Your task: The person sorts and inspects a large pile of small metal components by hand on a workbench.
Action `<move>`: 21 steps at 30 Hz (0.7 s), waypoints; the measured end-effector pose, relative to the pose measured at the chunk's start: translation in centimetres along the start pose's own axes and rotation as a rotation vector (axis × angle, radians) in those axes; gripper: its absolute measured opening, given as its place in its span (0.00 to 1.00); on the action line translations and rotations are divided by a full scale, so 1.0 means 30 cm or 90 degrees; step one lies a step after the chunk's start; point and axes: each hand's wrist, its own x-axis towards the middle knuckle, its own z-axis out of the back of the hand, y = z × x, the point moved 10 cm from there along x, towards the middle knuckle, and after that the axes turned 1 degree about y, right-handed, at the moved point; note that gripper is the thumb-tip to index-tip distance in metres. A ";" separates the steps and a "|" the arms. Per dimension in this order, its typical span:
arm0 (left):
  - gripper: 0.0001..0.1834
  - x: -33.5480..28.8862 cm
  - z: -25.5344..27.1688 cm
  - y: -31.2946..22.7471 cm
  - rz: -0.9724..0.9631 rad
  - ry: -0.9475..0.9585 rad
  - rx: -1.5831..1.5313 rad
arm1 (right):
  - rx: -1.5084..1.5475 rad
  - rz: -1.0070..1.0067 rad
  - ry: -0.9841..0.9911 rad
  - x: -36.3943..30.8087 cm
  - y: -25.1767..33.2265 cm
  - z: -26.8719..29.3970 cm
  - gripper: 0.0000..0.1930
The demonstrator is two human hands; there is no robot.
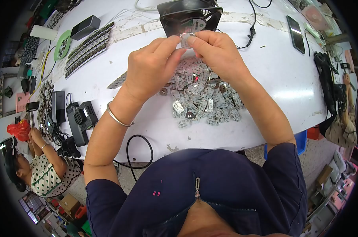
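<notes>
Above the pile, my right hand [222, 55] pinches a small whitish, partly see-through flat part [185, 41] between thumb and fingers. From the other side my left hand [150, 65] grips the edge of the same part, its thumb and forefinger closed on it. Below both hands a heap of similar small clear-and-metal parts [204, 96] lies on the white table, with a few dark round pieces among them. Just beyond my fingertips stands a black square fan [189, 19]. Fingers partly cover the held part, so its details are too small to tell.
Rows of strips with dark round pieces [90, 49] lie left, near a black box [85, 27] and a green dish [62, 45]. Black power adapters [82, 116] and a cable [139, 136] sit nearer. A phone [296, 34] lies far right. Another person [48, 173] works at left.
</notes>
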 end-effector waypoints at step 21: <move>0.35 -0.006 -0.091 -0.118 0.074 0.288 -0.242 | -0.141 0.185 0.064 -0.217 0.080 0.018 0.11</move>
